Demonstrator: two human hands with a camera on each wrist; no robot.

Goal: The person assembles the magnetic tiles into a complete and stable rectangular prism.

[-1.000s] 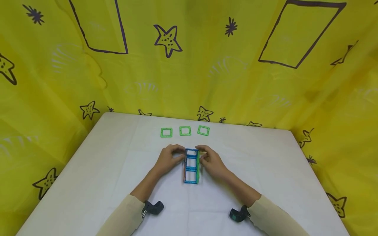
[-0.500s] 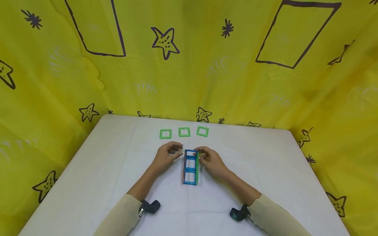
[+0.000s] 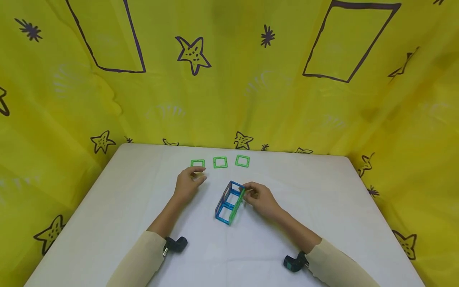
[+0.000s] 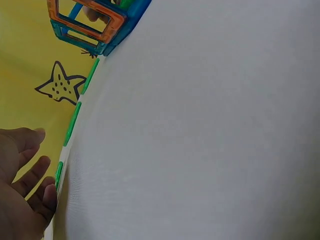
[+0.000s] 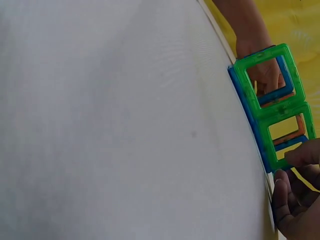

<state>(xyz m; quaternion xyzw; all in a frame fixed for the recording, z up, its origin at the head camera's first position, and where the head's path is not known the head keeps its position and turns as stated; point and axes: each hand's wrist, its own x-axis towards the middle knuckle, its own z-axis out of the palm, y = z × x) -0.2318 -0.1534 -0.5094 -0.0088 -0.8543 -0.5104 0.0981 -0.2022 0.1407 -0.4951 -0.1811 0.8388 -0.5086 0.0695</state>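
Note:
Blue, green and orange magnetic tiles are joined into an open box-like frame (image 3: 237, 206) in the middle of the white table. Its green side faces my right hand (image 3: 263, 201), which pinches the far end between thumb and fingers. An orange side (image 4: 114, 31) shows in the left wrist view. Over to the left, my left hand (image 3: 186, 186) is held with thumb and fingers apart, nothing between them. Its fingertips partly cover the leftmost green square tile (image 3: 197, 161) in the head view; whether they touch is unclear.
Two more green square tiles, a middle one (image 3: 220, 167) and a right one (image 3: 242, 156), lie flat in a row near the back of the table (image 3: 297, 175). A yellow curtain (image 3: 222, 99) with drawn stars hangs behind and at both sides.
My left hand has let go of the tile frame and moved left and back to the leftmost green tile. The frame has turned, its near end swinging left, with my right hand still on it.

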